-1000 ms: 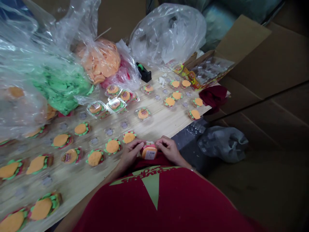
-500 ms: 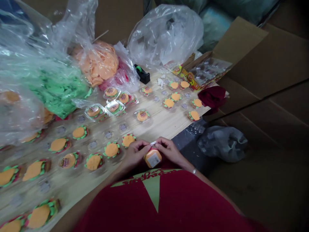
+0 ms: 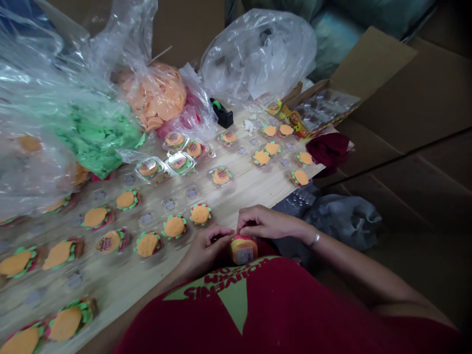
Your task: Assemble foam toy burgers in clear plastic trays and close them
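Raised since a moment ago, my right hand pinches atop the burger toy gripped by my left hand at the toy-strewn wooden table edge, cardboard beyond

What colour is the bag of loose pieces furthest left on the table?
Green pieces inside a clear plastic bag, best seen in the head view, beside the orange pieces bag.

Single head-worn view: looks forward and steeply down, close over the wooden table edge and the wearer's red shirt.
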Tool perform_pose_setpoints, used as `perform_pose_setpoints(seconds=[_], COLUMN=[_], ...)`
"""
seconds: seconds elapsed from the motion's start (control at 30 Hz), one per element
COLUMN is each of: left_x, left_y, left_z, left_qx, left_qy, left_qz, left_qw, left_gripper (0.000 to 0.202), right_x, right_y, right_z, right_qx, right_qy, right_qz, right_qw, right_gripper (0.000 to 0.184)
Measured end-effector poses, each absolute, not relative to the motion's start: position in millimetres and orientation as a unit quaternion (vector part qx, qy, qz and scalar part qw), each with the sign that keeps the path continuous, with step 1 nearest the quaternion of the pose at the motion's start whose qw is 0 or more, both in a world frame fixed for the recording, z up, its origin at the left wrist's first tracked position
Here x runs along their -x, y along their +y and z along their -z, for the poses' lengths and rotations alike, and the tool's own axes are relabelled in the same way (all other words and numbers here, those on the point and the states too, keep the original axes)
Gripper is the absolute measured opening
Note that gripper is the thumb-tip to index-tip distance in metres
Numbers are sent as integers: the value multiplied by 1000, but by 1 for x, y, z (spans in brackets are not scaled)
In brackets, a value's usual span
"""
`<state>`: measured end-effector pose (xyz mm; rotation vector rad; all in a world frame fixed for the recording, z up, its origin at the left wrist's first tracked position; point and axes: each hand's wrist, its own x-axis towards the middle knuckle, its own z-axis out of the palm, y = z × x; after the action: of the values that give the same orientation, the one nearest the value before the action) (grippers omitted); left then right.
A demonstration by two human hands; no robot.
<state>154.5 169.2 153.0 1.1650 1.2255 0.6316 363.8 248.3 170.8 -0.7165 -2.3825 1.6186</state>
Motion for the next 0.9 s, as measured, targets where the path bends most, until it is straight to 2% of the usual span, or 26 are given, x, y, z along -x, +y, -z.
perform_pose_setpoints(seconds=[0.17, 0.27, 0.4, 0.5, 0.57, 0.73, 0.9], left_x=[-155, -157, -160, -160, -159, -157, -153], left_y=[163, 169, 192, 205, 208, 202, 184], left_z=[-154, -154, -145, -133, -126, -137, -144], left_qx=[-491, -524, -517, -446, -431, -547, -474], left_qy=[557, 565, 585, 595, 592, 530, 580], left_qz=[-291, -294, -340, -375, -359, -296, -332], left_qw=[603, 566, 524, 553, 579, 577, 574], left_gripper=[23, 19, 17, 19, 21, 20, 25], right_x=[-359, -359, -354, -347, -344, -350, -359], right_y=[244, 242, 232, 214, 203, 211, 219], right_z=[-177, -173, -149, -120, -105, -113, -125], right_qx=[247, 279, 379, 496, 526, 431, 448], right_qy=[-817, -814, -764, -644, -560, -543, -592], right_qz=[-514, -496, -480, -494, -542, -667, -598], right_qw=[84, 113, 206, 308, 341, 273, 301], right_gripper=[13, 12, 16, 22, 26, 32, 30])
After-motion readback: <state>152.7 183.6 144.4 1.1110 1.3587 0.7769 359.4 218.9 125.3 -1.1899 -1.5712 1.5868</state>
